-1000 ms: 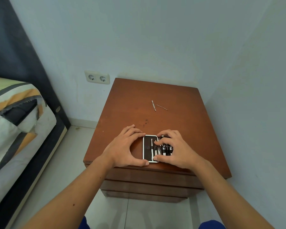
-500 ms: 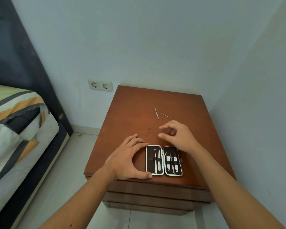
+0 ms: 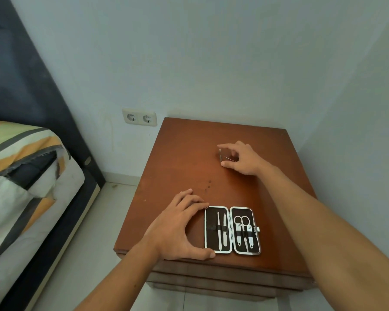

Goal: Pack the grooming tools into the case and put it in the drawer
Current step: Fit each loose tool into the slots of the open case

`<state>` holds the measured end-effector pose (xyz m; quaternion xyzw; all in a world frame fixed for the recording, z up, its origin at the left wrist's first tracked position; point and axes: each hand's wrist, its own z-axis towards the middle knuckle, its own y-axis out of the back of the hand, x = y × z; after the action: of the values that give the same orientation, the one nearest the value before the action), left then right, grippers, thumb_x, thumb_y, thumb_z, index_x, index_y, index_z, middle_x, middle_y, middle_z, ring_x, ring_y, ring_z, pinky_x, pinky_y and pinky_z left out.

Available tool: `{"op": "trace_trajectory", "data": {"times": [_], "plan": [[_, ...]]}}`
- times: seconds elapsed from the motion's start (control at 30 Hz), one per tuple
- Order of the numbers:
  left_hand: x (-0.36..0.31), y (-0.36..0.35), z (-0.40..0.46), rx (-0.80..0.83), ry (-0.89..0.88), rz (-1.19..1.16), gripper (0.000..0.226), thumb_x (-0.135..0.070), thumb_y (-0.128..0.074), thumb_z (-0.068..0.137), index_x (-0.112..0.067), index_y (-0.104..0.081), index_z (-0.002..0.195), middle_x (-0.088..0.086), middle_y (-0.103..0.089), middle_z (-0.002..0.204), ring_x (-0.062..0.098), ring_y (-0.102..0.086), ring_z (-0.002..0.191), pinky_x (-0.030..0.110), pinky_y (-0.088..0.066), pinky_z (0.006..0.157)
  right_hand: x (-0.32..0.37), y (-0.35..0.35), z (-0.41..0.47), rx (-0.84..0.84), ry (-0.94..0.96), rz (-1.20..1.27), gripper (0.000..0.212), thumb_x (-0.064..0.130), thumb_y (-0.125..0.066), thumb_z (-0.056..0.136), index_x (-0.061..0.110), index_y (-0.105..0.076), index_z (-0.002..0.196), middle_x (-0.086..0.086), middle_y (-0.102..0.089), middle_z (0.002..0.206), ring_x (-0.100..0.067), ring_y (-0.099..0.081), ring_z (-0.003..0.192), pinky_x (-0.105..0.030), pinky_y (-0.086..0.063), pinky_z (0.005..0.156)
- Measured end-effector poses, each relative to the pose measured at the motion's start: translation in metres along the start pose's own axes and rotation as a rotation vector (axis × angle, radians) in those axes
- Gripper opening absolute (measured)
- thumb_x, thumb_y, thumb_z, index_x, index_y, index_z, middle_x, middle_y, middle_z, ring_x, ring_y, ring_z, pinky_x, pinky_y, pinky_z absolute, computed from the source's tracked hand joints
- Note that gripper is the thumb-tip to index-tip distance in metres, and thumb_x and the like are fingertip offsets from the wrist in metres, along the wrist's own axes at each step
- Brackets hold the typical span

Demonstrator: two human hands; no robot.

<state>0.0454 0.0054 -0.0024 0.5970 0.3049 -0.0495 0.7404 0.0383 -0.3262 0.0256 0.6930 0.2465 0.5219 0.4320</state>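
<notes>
Reaching across the nightstand [image 3: 184, 158], the person's right hand [image 3: 241, 159] is hovering over two thin loose tools [image 3: 222, 155] lying near the middle of the top, with forefinger and thumb spread on either side of them and not yet closed; whether a fingertip is touching the metal is too fine to tell. The left hand [image 3: 177, 230] is bracing the open case [image 3: 233, 230] at the front edge, its fingers lying along the far left corner and its thumb pressing the near left corner, so it is steadying the case rather than clasping it. The case is lying flat with both halves showing: tweezers [image 3: 221, 233] are sitting under a strap in the left half, scissors and clippers [image 3: 244, 232] in the right. The loose pieces are looking like slim, stiff, light steel slivers, likely slippery and lying flush on smooth wood, so a fingertip pinch at mid-length, or tipping one end up first, is probably the way to lift them. The case itself seems rigid and light, and the closed drawers [image 3: 222, 281] are waiting below.
</notes>
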Motion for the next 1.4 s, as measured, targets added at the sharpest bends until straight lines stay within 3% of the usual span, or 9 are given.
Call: {"op": "trace_trajectory", "data": {"times": [0.1, 0.33, 0.47, 0.57, 0.73, 1.03, 1.17, 1.23, 1.4], "plan": [[0.000, 0.001, 0.001, 0.003, 0.006, -0.005, 0.115, -0.089, -0.076, 0.063, -0.034, -0.041, 0.158, -0.025, -0.032, 0.158, -0.002, 0.000, 0.158, 0.022, -0.015, 0.123, 0.002, 0.006, 0.007, 0.065, -0.028, -0.033, 0.070, 0.045, -0.077, 0.092, 0.049, -0.045, 0.153, -0.004, -0.048, 0.116, -0.025, -0.044, 0.113, -0.039, -0.038, 0.100], [-0.002, 0.002, 0.001, 0.007, 0.020, -0.009, 0.115, -0.088, -0.077, 0.062, -0.033, -0.042, 0.157, -0.025, -0.033, 0.156, -0.001, -0.002, 0.158, 0.026, -0.021, 0.125, 0.008, 0.003, 0.009, 0.031, -0.023, 0.006, 0.057, 0.035, -0.084, 0.086, 0.035, -0.062, 0.139, -0.002, -0.053, 0.123, -0.024, -0.043, 0.118, -0.038, -0.040, 0.105], [-0.003, 0.002, 0.000, 0.010, 0.026, -0.008, 0.115, -0.089, -0.076, 0.062, -0.034, -0.042, 0.157, -0.025, -0.034, 0.157, 0.000, -0.002, 0.158, 0.028, -0.024, 0.125, 0.012, -0.004, 0.006, 0.006, -0.031, 0.014, 0.075, 0.034, -0.083, 0.087, 0.026, -0.049, 0.153, 0.000, -0.056, 0.130, -0.028, -0.040, 0.128, -0.042, -0.036, 0.112], [-0.003, 0.002, 0.000, 0.018, 0.032, -0.005, 0.115, -0.089, -0.075, 0.063, -0.034, -0.040, 0.158, -0.024, -0.032, 0.158, -0.001, -0.001, 0.158, 0.027, -0.023, 0.125, 0.012, -0.002, 0.007, 0.035, -0.029, -0.017, 0.062, 0.037, -0.081, 0.089, 0.030, -0.058, 0.147, -0.002, -0.049, 0.131, -0.025, -0.037, 0.128, -0.041, -0.033, 0.113], [-0.003, 0.002, 0.001, 0.014, 0.028, -0.010, 0.115, -0.088, -0.076, 0.063, -0.034, -0.041, 0.158, -0.024, -0.033, 0.158, -0.001, -0.001, 0.158, 0.026, -0.021, 0.125, 0.012, 0.004, 0.011, 0.096, -0.014, -0.046, 0.073, 0.039, -0.079, 0.091, 0.043, -0.044, 0.155, -0.001, -0.049, 0.129, -0.026, -0.039, 0.122, -0.043, -0.036, 0.109], [-0.002, 0.000, 0.001, -0.004, 0.010, -0.003, 0.115, -0.087, -0.077, 0.062, -0.032, -0.043, 0.156, -0.021, -0.036, 0.156, 0.002, -0.004, 0.159, 0.027, -0.022, 0.125, 0.008, 0.000, 0.012, 0.060, 0.009, 0.034, 0.059, 0.036, -0.086, 0.085, 0.037, -0.059, 0.137, 0.003, -0.061, 0.118, -0.024, -0.047, 0.116, -0.036, -0.037, 0.095], [-0.001, 0.001, 0.002, 0.003, 0.011, -0.002, 0.115, -0.088, -0.076, 0.063, -0.033, -0.042, 0.157, -0.023, -0.034, 0.157, 0.000, -0.003, 0.158, 0.026, -0.021, 0.125, 0.015, -0.008, -0.005, -0.044, 0.043, 0.209, 0.057, 0.023, -0.090, 0.079, 0.031, -0.062, 0.128, 0.010, -0.076, 0.093, -0.011, -0.063, 0.096, -0.030, -0.045, 0.089], [-0.001, 0.001, 0.002, 0.003, 0.009, -0.003, 0.114, -0.088, -0.076, 0.063, -0.032, -0.042, 0.157, -0.023, -0.034, 0.157, 0.000, -0.003, 0.158, 0.025, -0.020, 0.124, 0.021, -0.016, -0.015, -0.082, 0.067, 0.247, 0.057, 0.019, -0.089, 0.078, 0.032, -0.061, 0.125, 0.011, -0.078, 0.084, 0.001, -0.062, 0.080, -0.023, -0.044, 0.082], [0.000, -0.001, 0.001, -0.006, -0.001, 0.009, 0.114, -0.088, -0.076, 0.064, -0.031, -0.043, 0.157, -0.020, -0.036, 0.157, 0.001, -0.004, 0.158, 0.022, -0.017, 0.124, 0.034, -0.033, -0.043, -0.146, 0.131, 0.312, 0.049, 0.016, -0.084, 0.080, 0.037, -0.062, 0.119, 0.008, -0.077, 0.078, -0.002, -0.054, 0.063, -0.024, -0.045, 0.077]]}}
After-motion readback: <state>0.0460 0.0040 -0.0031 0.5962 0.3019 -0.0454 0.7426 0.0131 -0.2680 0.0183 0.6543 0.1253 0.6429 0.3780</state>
